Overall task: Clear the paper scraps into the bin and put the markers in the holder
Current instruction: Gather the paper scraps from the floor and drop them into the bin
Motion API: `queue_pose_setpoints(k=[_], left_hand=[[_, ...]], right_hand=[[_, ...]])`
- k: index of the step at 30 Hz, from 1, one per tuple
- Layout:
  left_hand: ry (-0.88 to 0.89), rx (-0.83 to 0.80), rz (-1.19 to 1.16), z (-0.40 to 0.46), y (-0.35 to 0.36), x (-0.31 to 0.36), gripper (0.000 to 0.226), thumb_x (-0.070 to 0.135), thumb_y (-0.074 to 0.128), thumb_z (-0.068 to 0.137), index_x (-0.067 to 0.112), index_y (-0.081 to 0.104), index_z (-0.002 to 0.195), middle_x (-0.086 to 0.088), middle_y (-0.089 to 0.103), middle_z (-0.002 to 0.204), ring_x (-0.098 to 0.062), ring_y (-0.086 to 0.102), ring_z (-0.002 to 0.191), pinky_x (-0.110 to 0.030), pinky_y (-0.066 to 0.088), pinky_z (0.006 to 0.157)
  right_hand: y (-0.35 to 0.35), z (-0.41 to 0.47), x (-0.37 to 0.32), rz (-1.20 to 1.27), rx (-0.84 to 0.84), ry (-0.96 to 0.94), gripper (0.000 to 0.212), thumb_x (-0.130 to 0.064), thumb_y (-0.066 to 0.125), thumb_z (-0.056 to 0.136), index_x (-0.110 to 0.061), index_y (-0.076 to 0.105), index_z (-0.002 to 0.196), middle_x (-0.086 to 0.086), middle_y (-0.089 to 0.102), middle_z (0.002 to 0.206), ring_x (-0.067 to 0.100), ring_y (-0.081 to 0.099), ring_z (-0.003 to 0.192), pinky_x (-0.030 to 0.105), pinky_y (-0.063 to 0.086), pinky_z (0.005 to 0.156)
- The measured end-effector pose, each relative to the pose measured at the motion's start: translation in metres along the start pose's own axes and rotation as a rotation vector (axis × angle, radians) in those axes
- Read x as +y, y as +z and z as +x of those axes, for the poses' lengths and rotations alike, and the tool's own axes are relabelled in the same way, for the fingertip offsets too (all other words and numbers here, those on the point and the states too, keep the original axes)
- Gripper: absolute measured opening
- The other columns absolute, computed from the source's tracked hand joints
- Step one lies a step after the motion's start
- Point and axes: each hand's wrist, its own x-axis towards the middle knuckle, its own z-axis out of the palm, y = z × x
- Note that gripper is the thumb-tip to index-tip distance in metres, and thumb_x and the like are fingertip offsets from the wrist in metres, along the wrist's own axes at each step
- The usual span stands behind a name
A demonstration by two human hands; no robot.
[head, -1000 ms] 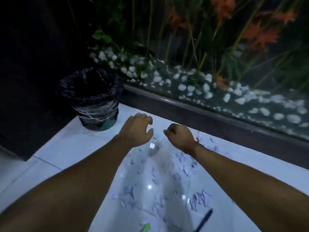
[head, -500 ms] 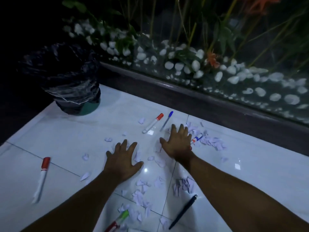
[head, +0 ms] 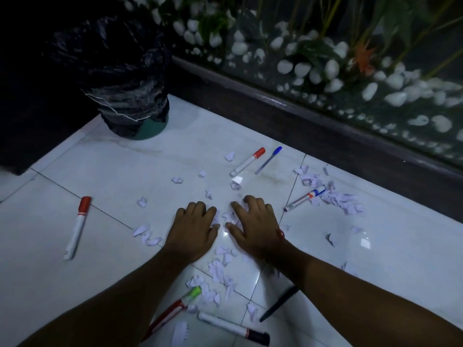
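White paper scraps (head: 333, 196) lie scattered over the tiled floor. My left hand (head: 194, 227) and my right hand (head: 253, 225) rest palm down side by side, fingers curled around a small pile of scraps (head: 226, 217) between them. The bin (head: 117, 78), lined with a black bag, stands at the back left. Markers lie around: a red-capped one (head: 76, 227) at left, another (head: 248, 161) ahead beside a blue pen (head: 268, 160), a red-and-blue one (head: 304, 197) at right, a green-tipped one (head: 180, 304), a black-capped one (head: 233, 328) and a black pen (head: 279, 304) near me. No holder shows.
A dark ledge (head: 313, 121) runs along the back right, with glass, white pebbles (head: 330, 68) and plants behind it. Dark floor lies beyond the tiles at the left.
My hands came down from in front of the bin onto the floor, then drew together, raking scraps between them. The view tipped downward.
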Motion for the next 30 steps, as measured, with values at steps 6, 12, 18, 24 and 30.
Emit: queue_pose_setpoints(k=[6, 12, 18, 24, 30], left_hand=[[0.088, -0.020, -0.050, 0.008, 0.008, -0.002, 0.020, 0.026, 0.039, 0.081, 0.013, 0.054, 0.079, -0.005, 0.054, 0.068, -0.024, 0.053, 0.058, -0.032, 0.041, 0.052], [0.135, -0.044, -0.032, 0.015, 0.014, -0.006, 0.035, 0.031, 0.037, 0.082, 0.015, 0.064, 0.067, -0.001, 0.059, 0.052, -0.018, 0.056, 0.041, -0.019, 0.041, 0.040], [0.146, -0.014, 0.001, 0.031, -0.004, -0.012, 0.032, 0.031, 0.037, 0.075, 0.020, 0.056, 0.053, 0.000, 0.052, 0.041, -0.012, 0.050, 0.033, -0.014, 0.034, 0.038], [0.090, -0.022, -0.003, 0.058, -0.065, -0.029, 0.026, 0.026, 0.041, 0.080, 0.017, 0.048, 0.057, -0.003, 0.058, 0.051, -0.022, 0.057, 0.047, -0.022, 0.034, 0.046], [0.051, 0.070, 0.019, 0.116, -0.198, -0.072, 0.051, 0.044, 0.022, 0.085, 0.008, 0.058, 0.082, -0.020, 0.064, 0.091, -0.040, 0.060, 0.087, -0.037, 0.043, 0.071]], right_hand=[[0.005, 0.001, -0.003, -0.034, -0.019, -0.047, 0.027, -0.033, 0.044, 0.089, -0.013, 0.058, 0.079, 0.006, 0.055, 0.074, 0.026, 0.053, 0.056, 0.030, 0.039, 0.041], [-0.004, 0.015, -0.004, 0.033, -0.126, 0.037, 0.022, -0.015, 0.061, 0.072, -0.010, 0.049, 0.054, 0.010, 0.051, 0.049, 0.030, 0.050, 0.037, 0.024, 0.032, 0.040], [-0.035, 0.031, -0.009, 0.315, -0.107, 0.233, 0.039, -0.022, 0.042, 0.085, -0.016, 0.025, 0.050, 0.000, 0.028, 0.046, 0.013, 0.025, 0.045, 0.031, 0.019, 0.052], [-0.076, 0.069, -0.023, 0.526, -0.013, 0.391, 0.039, -0.018, 0.052, 0.087, 0.004, 0.047, 0.056, 0.005, 0.040, 0.049, 0.016, 0.040, 0.050, 0.029, 0.031, 0.050], [-0.148, 0.130, -0.055, 0.772, 0.165, 0.450, 0.041, -0.016, 0.059, 0.081, -0.004, 0.044, 0.044, 0.005, 0.038, 0.047, 0.015, 0.040, 0.049, 0.030, 0.036, 0.051]])
